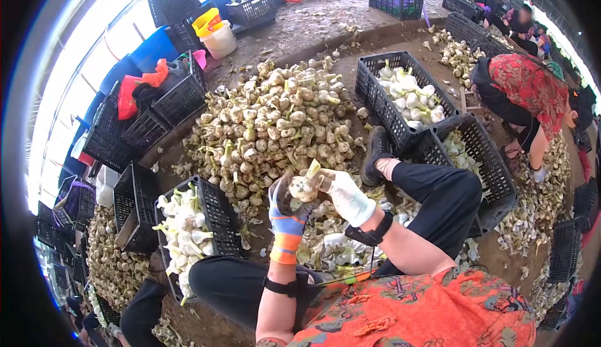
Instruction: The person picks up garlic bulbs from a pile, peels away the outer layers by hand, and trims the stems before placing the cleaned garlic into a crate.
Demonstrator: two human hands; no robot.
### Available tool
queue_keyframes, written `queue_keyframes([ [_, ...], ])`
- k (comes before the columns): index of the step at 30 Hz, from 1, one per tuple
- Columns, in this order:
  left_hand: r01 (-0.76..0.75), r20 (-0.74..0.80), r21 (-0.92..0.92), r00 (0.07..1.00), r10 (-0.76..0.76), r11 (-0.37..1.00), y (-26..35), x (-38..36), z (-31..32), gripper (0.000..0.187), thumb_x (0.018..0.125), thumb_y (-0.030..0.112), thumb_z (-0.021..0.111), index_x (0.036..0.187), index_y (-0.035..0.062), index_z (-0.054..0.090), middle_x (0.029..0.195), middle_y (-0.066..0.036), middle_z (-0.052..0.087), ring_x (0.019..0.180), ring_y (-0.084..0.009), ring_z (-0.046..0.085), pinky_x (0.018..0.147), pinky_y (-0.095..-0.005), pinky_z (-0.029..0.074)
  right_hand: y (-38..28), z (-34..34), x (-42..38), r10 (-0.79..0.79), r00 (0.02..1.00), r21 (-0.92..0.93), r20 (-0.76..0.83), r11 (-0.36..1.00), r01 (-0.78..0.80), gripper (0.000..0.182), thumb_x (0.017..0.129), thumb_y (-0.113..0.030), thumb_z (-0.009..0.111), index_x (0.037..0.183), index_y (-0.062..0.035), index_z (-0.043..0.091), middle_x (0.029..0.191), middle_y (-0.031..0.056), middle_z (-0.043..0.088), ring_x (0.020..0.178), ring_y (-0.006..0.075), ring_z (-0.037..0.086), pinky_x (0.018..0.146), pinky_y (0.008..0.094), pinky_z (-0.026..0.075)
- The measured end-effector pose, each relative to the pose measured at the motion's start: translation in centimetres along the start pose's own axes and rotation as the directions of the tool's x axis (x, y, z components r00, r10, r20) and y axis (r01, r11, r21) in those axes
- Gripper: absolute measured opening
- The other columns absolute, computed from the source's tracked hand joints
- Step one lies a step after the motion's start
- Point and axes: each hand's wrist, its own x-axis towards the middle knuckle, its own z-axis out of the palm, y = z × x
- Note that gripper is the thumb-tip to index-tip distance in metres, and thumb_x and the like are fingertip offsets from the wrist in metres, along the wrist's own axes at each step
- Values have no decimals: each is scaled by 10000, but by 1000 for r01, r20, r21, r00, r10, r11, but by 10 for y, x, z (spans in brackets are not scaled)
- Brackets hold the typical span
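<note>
Up in front of my knees is a garlic bulb (304, 188) with dirty skin and a short stem pointing upward. My left hand (286, 212), in a blue and orange glove with dark fingers, is closed around its left side and underside. From the right, my right hand (349, 198) in a white glove pinches the skin and stem side with soiled fingertips. Loose peeled skins (335, 247) lie on the ground below both hands. Beyond them rises a large heap of unpeeled garlic (269, 121).
A black crate (228, 222) of cleaned white garlic stands by my left knee. Another crate (391, 118) of white bulbs and a crate (494, 171) with skins are to the right. A co-worker (526, 90) bends over garlic at far right. Stacked crates (150, 118) line the left.
</note>
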Motion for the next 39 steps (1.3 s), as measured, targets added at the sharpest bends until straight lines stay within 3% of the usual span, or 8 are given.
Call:
queue_keyframes([
  [15, -127, 14, 78, 992, 126, 989, 4, -8, -16, 754, 650, -20, 792, 1298, 56, 413, 1190, -66, 511, 1091, -197, 537, 933, -332, 468, -8, 17, -3, 242, 970, -2, 15, 970, -242, 276, 818, 19, 590, 1091, 57, 599, 1020, 79, 654, 905, 146, 620, 841, 293, 485],
  [18, 162, 97, -394, 986, -134, 905, 18, -10, -20, 730, 711, 19, 766, 1333, 51, 387, 1180, -73, 526, 1076, -195, 543, 912, -326, 478, 3, 2, 2, 189, 976, -71, 110, 981, -182, 254, 828, 7, 592, 1080, 24, 615, 1025, 57, 652, 900, 142, 612, 822, 285, 480],
  [24, 350, 174, -465, 937, -304, 813, 37, -8, -22, 541, 968, 320, 458, 1418, 86, 271, 1204, -111, 510, 1043, -219, 572, 785, -310, 535, 2, 10, -2, -253, 941, -795, 225, 511, 327, 269, 730, 38, 615, 998, 13, 623, 833, 135, 582, 755, 248, 599, 707, 301, 474],
  [27, 77, -14, -256, 996, -83, 964, 3, -14, -13, 625, 796, 7, 670, 1343, 53, 372, 1168, -106, 548, 1021, -204, 579, 855, -321, 513, 10, 9, -11, -355, 910, -849, 217, 392, 355, 202, 760, 32, 614, 960, 28, 636, 821, 99, 644, 747, 198, 623, 697, 290, 488],
  [31, 277, 111, -285, 960, -256, 918, 24, -10, -25, 659, 701, 56, 778, 1265, 28, 439, 1098, -106, 599, 980, -212, 601, 858, -335, 518, 27, -1, -1, -22, 978, -385, -206, 921, -60, 175, 795, 50, 604, 956, 11, 659, 841, 17, 684, 740, 71, 614, 666, 234, 494],
  [34, 354, 233, -389, 931, -281, 850, 36, -14, -30, 725, 712, 141, 793, 1314, 28, 406, 1136, -127, 582, 992, -241, 601, 812, -351, 540, 34, -41, 14, -206, 847, -261, -489, 962, 83, 130, 838, -60, 584, 904, 16, 667, 812, 66, 681, 689, 101, 614, 635, 236, 491],
  [36, 335, 235, -440, 939, -253, 833, 48, -18, -30, 738, 733, 151, 778, 1343, 29, 383, 1157, -131, 570, 1000, -253, 598, 798, -362, 546, 48, -117, 26, -107, 942, -811, -319, 546, -212, 239, 833, -187, 590, 945, 16, 650, 813, 142, 669, 721, 151, 635, 677, 296, 505],
  [39, 214, 212, -81, 958, -193, 973, 16, -16, -44, 800, 692, -3, 709, 1394, 25, 327, 1219, -116, 534, 1069, -221, 554, 899, -325, 479, 7, -50, -2, 36, 999, -982, -23, 188, -30, 368, 777, -276, 633, 1022, -1, 642, 931, 198, 648, 864, 300, 628, 768, 378, 493],
])
